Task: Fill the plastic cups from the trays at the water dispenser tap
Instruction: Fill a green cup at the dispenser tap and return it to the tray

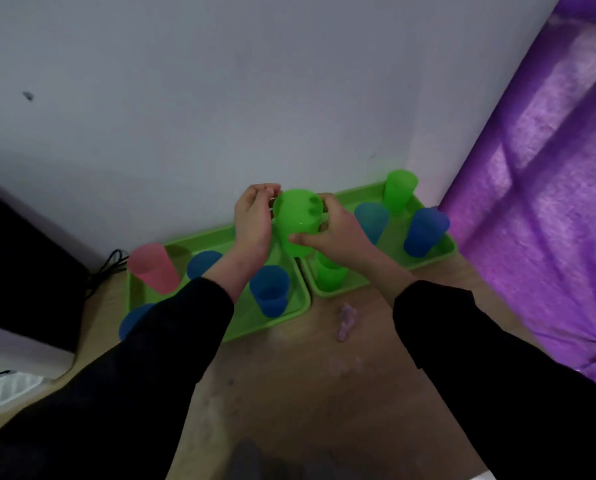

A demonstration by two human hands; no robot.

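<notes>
Held green cup [298, 223] in right grip [338, 233] at centre frame, left grip [253, 220] half-curled and empty beside it; filling apparently not begun, tap unseen.

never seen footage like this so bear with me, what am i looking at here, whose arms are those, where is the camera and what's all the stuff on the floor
There is no machine here. The one picture comes from a wide-angle camera worn on a person's head, looking forward and down, so the arms in black sleeves are the wearer's own.

The right hand grips a green cup, thumb in front and fingers showing through the plastic. The left hand curls beside its rim; whether it touches is unclear.

Below, two green trays sit side by side against a white wall: the left tray and the right tray. They carry blue cups, green cups and one pink cup. A purple cloth lies at right. No tap is clearly visible.
</notes>
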